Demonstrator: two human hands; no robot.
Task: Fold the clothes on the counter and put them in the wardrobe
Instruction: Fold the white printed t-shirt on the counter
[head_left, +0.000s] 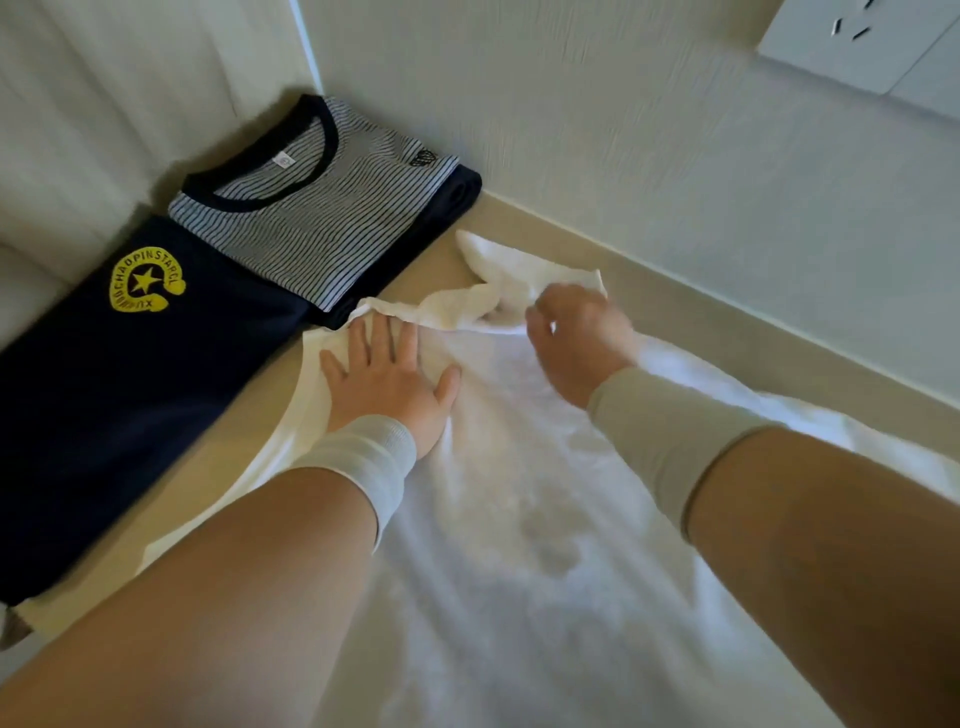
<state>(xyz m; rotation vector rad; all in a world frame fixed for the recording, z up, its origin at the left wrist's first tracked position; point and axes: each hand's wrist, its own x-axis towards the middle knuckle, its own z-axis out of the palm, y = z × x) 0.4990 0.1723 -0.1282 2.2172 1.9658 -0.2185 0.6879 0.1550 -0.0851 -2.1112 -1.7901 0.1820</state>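
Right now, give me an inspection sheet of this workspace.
Surface: beige counter along a pale wall.
Job's things: white garment spread flat, its far part bunched; folded navy-trimmed striped shirt; folded navy garment with yellow star emblem.
Clutter: nothing seen.
Grippers: left hand presses flat on the white garment; right hand grips the bunched part.
Cables: nothing seen.
Surroundings: white wall socket panel, upper right.

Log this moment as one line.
left hand: flat on white garment | right hand: gripping its sleeve | striped shirt: folded
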